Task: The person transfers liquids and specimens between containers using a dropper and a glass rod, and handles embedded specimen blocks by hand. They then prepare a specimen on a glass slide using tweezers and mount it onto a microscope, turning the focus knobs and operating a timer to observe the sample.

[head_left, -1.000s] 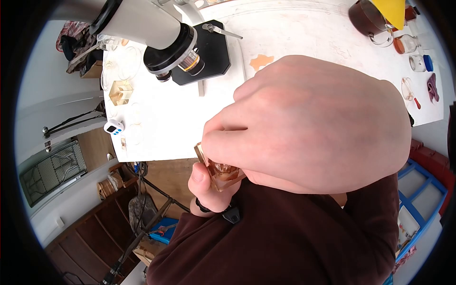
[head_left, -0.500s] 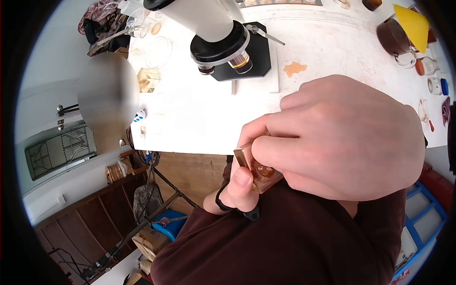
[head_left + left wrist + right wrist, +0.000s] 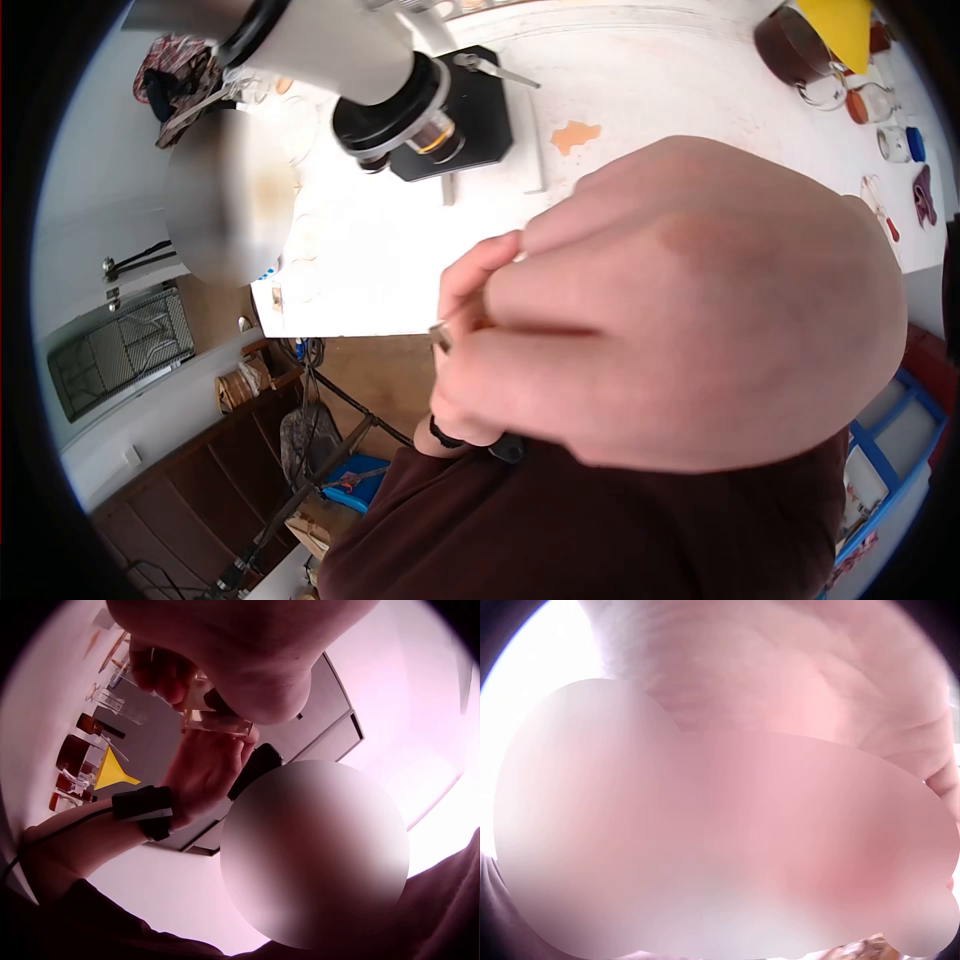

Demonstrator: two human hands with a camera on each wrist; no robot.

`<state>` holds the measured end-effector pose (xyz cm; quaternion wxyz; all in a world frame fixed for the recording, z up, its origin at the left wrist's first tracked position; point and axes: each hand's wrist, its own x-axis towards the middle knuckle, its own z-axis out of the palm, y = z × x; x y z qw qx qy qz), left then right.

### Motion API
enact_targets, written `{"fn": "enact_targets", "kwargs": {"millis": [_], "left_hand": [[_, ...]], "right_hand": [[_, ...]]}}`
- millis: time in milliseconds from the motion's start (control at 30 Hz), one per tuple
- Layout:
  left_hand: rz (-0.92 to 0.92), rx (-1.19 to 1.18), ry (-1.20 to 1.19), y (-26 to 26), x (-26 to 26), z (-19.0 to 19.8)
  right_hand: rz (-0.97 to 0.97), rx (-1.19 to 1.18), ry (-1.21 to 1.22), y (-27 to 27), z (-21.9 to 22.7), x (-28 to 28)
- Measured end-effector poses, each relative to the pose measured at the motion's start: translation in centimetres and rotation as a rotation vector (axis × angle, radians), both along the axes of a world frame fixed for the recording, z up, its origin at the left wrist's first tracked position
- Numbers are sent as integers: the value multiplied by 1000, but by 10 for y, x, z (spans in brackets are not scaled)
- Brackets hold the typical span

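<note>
A small clear block (image 3: pixel 217 722) with brown-amber matter in it is held between the hands in front of the chest. My left hand (image 3: pixel 247 656) grips it, fingers curled round it. My right hand (image 3: pixel 690 310) lies across the block in the head view, its bent fingers over the block's face and fingertips hidden. Only a corner of the block shows beside those fingers there. Seen from the left wrist, the right hand meets the block's lower edge. The right wrist view shows mostly palm, with a brown bit at the bottom edge.
A microscope (image 3: pixel 385 70) stands on the white table (image 3: pixel 370 260), with an orange patch (image 3: pixel 575 137) to its right. Back right are a brown pot (image 3: pixel 790 48), a yellow funnel (image 3: pixel 842 30) and glass jars (image 3: pixel 870 104). A tripod leg (image 3: pixel 330 470) stands below the table's left edge.
The right hand has moved over the block and now covers most of its face, which showed brown contents earlier. The left hand keeps its grip. The head view has swung right and back left.
</note>
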<state>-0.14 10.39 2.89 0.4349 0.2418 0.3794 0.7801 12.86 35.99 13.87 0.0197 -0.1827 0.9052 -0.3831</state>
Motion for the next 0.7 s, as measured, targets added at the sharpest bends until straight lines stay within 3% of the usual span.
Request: {"fn": "enact_targets", "kwargs": {"millis": [300, 333, 467, 567, 700], "left_hand": [[-25, 207, 36, 36, 40, -35], [169, -21, 41, 42, 53, -19], [75, 40, 267, 37, 41, -48], [102, 87, 91, 44, 46, -43], [-77, 200, 236, 38, 34, -54]], "right_hand": [[-157, 35, -133, 15, -11, 51], [-167, 36, -141, 17, -13, 56], [-200, 43, -153, 22, -17, 67], [-204, 41, -136, 21, -18, 67], [-205, 60, -95, 23, -20, 61]]}}
